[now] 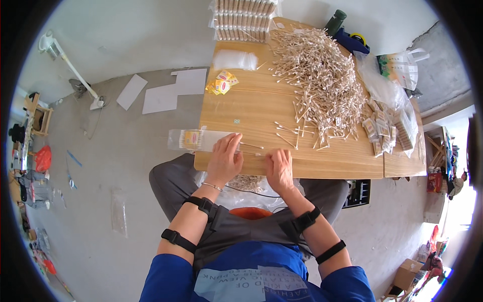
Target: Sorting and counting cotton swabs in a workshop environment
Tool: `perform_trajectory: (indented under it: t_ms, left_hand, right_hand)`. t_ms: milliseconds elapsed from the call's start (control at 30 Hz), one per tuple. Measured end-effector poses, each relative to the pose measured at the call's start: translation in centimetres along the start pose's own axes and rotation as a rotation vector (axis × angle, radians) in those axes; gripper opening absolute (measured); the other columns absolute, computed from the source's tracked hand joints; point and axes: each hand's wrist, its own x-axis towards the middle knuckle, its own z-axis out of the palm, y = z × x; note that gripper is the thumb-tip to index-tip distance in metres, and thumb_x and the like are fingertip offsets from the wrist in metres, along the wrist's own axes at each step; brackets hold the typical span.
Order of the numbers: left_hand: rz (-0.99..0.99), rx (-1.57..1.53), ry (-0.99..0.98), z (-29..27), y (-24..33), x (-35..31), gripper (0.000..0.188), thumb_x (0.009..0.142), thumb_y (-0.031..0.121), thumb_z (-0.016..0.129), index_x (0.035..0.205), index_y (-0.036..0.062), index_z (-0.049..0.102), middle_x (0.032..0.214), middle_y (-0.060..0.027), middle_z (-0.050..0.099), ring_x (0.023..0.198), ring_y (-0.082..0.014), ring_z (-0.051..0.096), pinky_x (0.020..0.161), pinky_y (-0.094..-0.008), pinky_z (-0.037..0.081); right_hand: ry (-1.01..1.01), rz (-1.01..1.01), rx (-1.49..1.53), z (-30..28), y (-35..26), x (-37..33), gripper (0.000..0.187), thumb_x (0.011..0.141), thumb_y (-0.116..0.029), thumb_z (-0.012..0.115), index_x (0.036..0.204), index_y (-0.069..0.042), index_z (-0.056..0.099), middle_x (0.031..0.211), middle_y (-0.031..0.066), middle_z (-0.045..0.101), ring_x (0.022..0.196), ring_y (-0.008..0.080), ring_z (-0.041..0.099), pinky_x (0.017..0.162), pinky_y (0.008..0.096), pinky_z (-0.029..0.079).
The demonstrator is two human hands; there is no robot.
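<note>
Head view: the left hand (226, 158) curls over one clear bag (211, 140), its one swab bundle (191, 139) left of that hand; one loose swab (252, 146) lies by its fingertips. The right hand (279, 168) is curled too (neither grip can be told, fingertips being hidden). Beyond it, heaped swabs (327, 75) overlap past counting.

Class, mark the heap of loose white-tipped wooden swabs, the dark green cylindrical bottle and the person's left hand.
Swab heap (323, 73), head view: its middle.
Green bottle (334, 23), head view: its side.
Left hand (224, 160), head view: its back.
</note>
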Motion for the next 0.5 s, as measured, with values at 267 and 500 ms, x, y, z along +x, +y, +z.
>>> perform_trajectory:
  t_ms: [267,500]
  left_hand:
    - [0.063,0.093,-0.048,0.0,-0.2,0.0,0.034,0.085,0.017,0.065,0.118,0.0098,0.063,0.129,-0.0086,0.058,0.121,-0.0299,0.052,0.102,-0.0434,0.041]
    - [0.041,0.022,0.017,0.5,-0.1,0.0,0.017,0.081,0.014,0.070,0.096,0.0086,0.065,0.116,-0.0087,0.062,0.114,-0.0311,0.055,0.098,-0.0418,0.044]
  right_hand:
    - [-0.158,-0.234,-0.058,-2.2,-1.0,-3.3,0.015,0.079,-0.008,0.067,0.093,-0.010,0.062,0.093,0.0068,0.057,0.092,0.0300,0.053,0.079,0.0424,0.041]
    - [0.077,0.012,-0.162,-1.8,0.9,-1.9,0.021,0.080,-0.009,0.066,0.101,-0.009,0.063,0.104,0.0093,0.056,0.098,0.0327,0.052,0.083,0.0450,0.042]
